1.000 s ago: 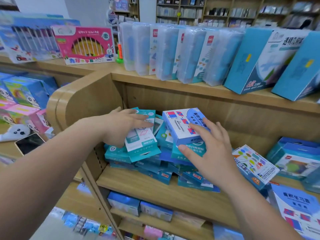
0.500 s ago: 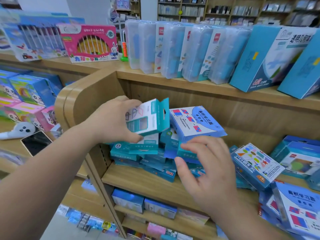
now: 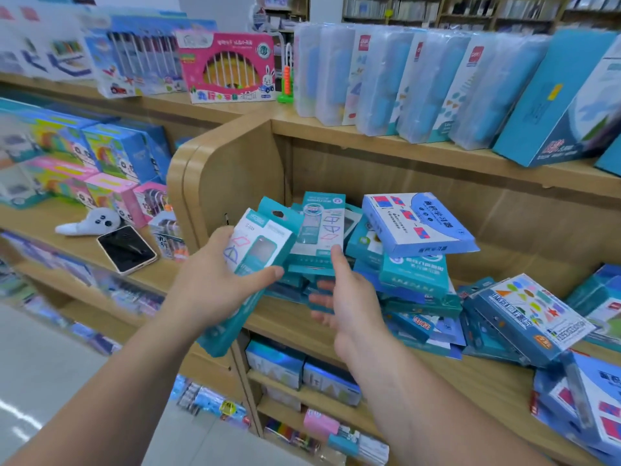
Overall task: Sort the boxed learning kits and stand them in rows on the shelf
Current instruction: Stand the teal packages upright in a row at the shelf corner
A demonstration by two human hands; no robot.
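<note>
Teal box (image 3: 258,260) held clear of the pile (image 3: 413,280), just left of it, tilted. Left hand (image 3: 215,280) grips it: thumb across the front, fingers curled behind. Pile lies jumbled on the shelf (image 3: 497,381), boxes mostly flat, none standing in rows. Right hand (image 3: 349,307) at the pile's left edge: fingers (image 3: 319,301) spread and loose, thumb tip against a second teal box (image 3: 321,227), nothing pinched. Blue flat box (image 3: 416,223) tops the pile. Shapes box (image 3: 527,317) leans just right of it. Clear cases (image 3: 386,79) stand in a row above. Phone (image 3: 127,248) well left.
</note>
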